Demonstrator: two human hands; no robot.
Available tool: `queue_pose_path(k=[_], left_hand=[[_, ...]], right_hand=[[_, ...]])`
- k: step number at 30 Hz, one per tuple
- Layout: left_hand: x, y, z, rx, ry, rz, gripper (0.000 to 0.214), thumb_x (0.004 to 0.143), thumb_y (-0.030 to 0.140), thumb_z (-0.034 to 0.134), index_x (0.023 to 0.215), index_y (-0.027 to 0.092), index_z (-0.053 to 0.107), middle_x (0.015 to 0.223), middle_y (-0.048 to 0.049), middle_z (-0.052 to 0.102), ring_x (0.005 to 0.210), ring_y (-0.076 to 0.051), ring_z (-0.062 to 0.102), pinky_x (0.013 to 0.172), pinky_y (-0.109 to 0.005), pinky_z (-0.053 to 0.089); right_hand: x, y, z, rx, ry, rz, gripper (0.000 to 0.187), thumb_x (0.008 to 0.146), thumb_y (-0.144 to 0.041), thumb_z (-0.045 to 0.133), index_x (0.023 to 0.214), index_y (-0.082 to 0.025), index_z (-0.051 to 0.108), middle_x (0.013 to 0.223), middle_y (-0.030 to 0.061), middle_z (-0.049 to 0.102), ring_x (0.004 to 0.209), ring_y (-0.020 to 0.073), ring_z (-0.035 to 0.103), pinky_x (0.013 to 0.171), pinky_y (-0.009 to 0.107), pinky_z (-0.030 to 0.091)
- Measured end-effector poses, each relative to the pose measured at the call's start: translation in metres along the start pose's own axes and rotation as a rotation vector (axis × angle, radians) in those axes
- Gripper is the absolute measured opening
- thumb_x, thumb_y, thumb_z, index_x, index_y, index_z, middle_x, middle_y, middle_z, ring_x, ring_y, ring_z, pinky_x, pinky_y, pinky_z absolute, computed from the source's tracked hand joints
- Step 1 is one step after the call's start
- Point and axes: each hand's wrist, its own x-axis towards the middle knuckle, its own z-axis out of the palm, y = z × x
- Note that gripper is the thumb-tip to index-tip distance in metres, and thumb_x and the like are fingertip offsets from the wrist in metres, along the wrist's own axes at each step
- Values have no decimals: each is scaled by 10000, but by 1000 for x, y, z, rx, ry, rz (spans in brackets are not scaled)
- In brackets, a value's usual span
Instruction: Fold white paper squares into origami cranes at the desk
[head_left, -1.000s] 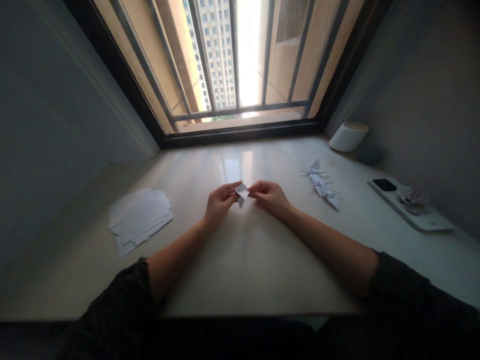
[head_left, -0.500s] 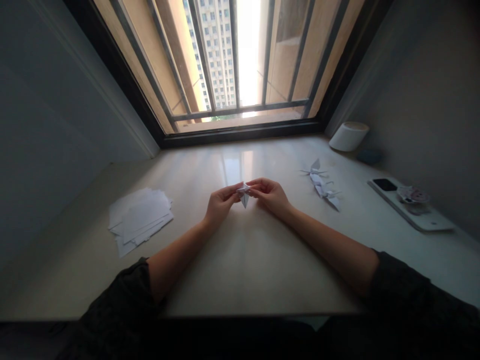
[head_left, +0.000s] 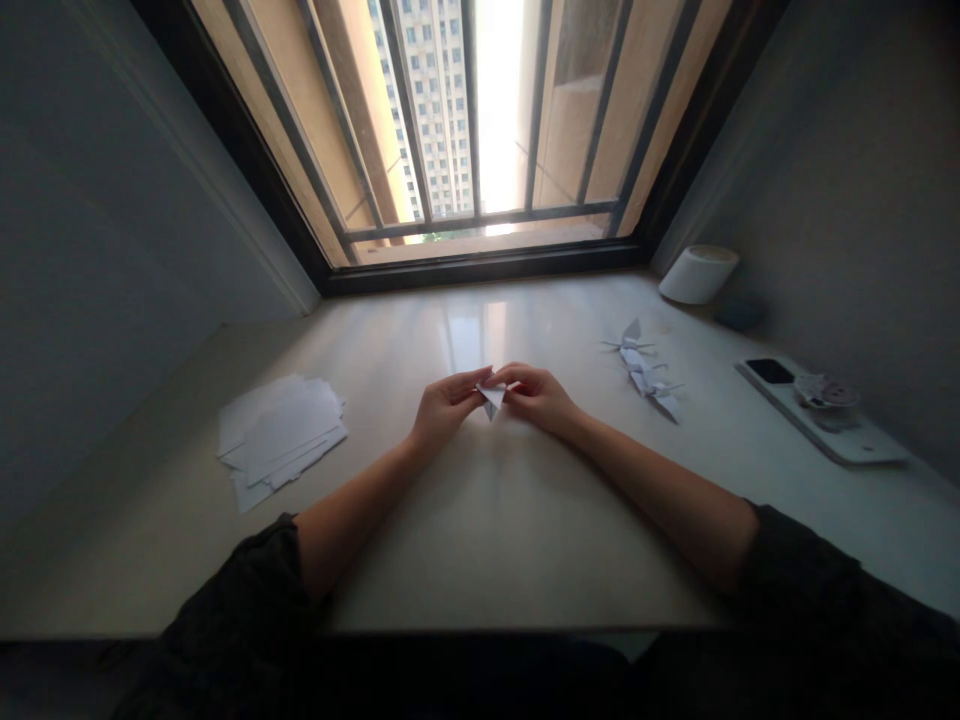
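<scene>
Bright light comes in through a big window (head_left: 487, 272) at the top of the frame. It has dark bars (head_left: 471, 100), and behind them you can see a tall building (head_left: 439, 110) with lots of little windows. Below it is a pale, shiny worktop (head_left: 495, 540), with a grey wall (head_left: 112, 220) on the left side of the frame.

Near the middle of the frame, two hands hold one small folded paper (head_left: 493, 396). It is white, with a flat flap on top and a point that sticks down. The left hand (head_left: 448, 403) pinches its left side between thumb and fingers. The right hand (head_left: 538, 395) pinches its right side, with fingers bent over the top edge. I cannot tell if the paper touches the worktop.

Left of the hands is a messy pile of white paper (head_left: 289, 430). On the right lie some paper birds (head_left: 643, 372), close together in a row. Further right is a white phone (head_left: 810, 420) with a round thing on its back. A white cup-like thing (head_left: 697, 276) is by the wall, above the phone in the frame. Dark sleeves (head_left: 247, 590) cover the upper arms.
</scene>
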Motion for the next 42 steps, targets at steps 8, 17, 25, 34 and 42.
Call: queue_pose_path(k=[8,17,25,34,42], left_hand=[[2,-2,-2,-2,-10,0,447,657,263,782,1085,157,707,1118,-109,702,1032,-274,670,941,-418,521],[1,-2,-2,11,13,25,410,669,269,780,1063,173,719,1105,-102,711,1033,-269,669,956,-417,510],[0,1,0,-54,34,52,432,680,287,788,1081,164,685,1007,-92,740,943,-230,691,880,-371,537],[0,3,1,-17,98,22,389,694,372,776,1007,152,704,950,-89,744,840,-199,694,773,-322,548],[3,0,-2,-4,73,-5,503,693,398,775,1125,162,676,981,-88,745,897,-214,687,826,-328,520]], right_hand=[[-1,1,1,-120,-96,-102,320,770,-149,540,1022,-245,713,963,42,571,758,130,548,607,245,426],[-1,0,3,-160,-95,-132,268,807,-206,564,1028,-257,707,985,54,595,822,156,578,645,267,458],[-2,-4,5,-64,171,-6,261,725,-420,725,889,-219,697,844,35,682,705,147,606,652,292,494],[1,-1,6,109,238,152,402,617,-551,770,798,-196,715,711,36,710,621,154,627,650,317,524],[1,-2,5,59,234,140,385,627,-567,757,665,-190,690,617,25,669,585,146,601,600,289,481]])
